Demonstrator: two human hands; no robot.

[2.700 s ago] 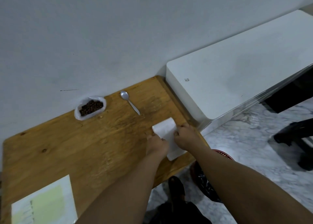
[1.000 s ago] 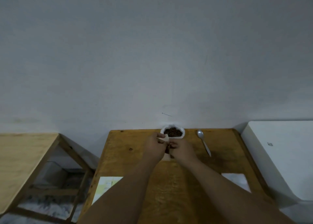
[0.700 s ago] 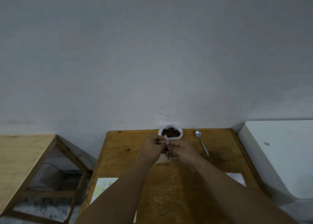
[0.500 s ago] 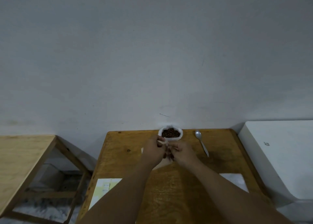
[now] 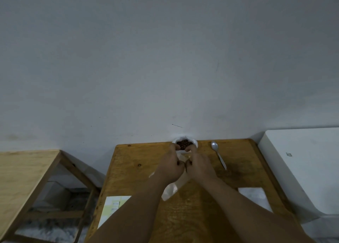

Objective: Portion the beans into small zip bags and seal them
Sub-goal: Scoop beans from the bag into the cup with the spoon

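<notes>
Fingers: left hand and right hand curled, pinching the mouth of the small clear plastic zip bag.
Source: dark brown beans kept in white open pouch at far edge of wooden desk.
Done: no portion seen bagged.
Left: filling, sealing; slim metal spoon untouched.

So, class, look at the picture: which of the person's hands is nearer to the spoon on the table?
The right. The right hand sits just to the left of the spoon, not touching it; the left hand is on the far side of the right hand, farther away.
</notes>
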